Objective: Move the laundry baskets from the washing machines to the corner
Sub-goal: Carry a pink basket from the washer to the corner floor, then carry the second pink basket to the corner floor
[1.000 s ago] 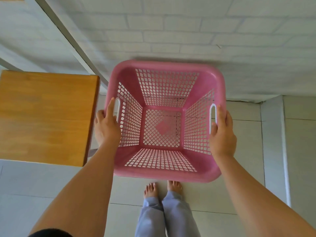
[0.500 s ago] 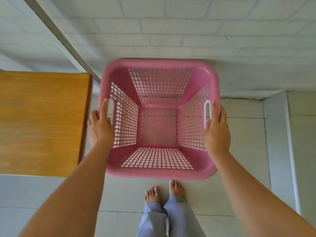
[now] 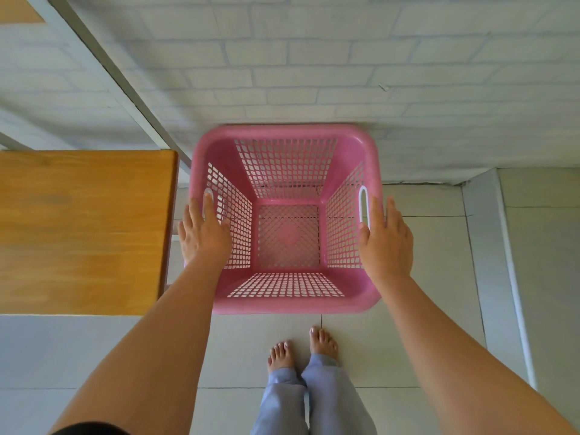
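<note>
- Two hands, one basket: we are looking down at the pink laundry basket (image 3: 287,215), which is sitting directly ahead of us, between the wooden table (image 3: 84,230) on our left and the white brick wall (image 3: 314,73) beyond it.
- Our left hand (image 3: 204,235) is lying flat over the left rim by the handle slot, fingers extended, not curled through it.
- Our right hand (image 3: 386,243) is mirroring that on the right rim beside the white-edged slot, fingers straight, no clamp that we can see.
- Key relation: the basket is lying dead centre between both hands, neither hand nearer. It is roughly square, so no real long axis; the handle slots are facing left and right, lined up with our palms.
- We are judging it down on the tiled floor (image 3: 408,340) in the corner, but the base contact is hidden under the rim, so we cannot tell for sure.
- Far rim is looking close to the wall; touching or apart, unclear.
- Edges are motion-blurred. No washing machines or other baskets in view.
</note>
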